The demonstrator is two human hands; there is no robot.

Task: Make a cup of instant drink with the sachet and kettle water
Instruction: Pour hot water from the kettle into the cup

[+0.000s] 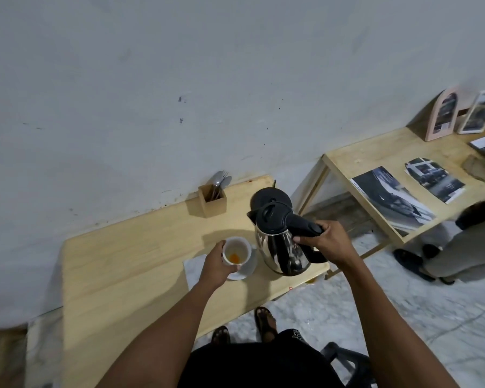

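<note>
- Steel-bodied electric kettle with a black plastic lid and handle (280, 245): my right hand (326, 242) is clenched around the handle from the right side, fingers wrapped over it. The kettle stands upright near the right end of the pale wooden table (129, 261); I cannot tell whether its bottom touches the tabletop or is just above it.
- Behind the kettle, touching the view of its lid, sits the round black kettle base (270, 196).
- My left hand (217, 266) grasps the white ceramic cup (235, 252) from its left side, fingers curved round the wall. The cup is tilted a little toward me, over a white saucer (248, 268), just left of the kettle.
- Inside the cup lies a small heap of orange powder (233, 258) at the bottom; no water shows.
- Under the saucer, a white napkin or paper sheet (193, 268) lies flat on the table.
- Against the grey wall stands a small square wooden holder (212, 201) with metal cutlery (220, 180) upright in it, well apart from the cup.
- To the right, a second light wooden table (375, 152) carries dark printed photographs (392, 197).
</note>
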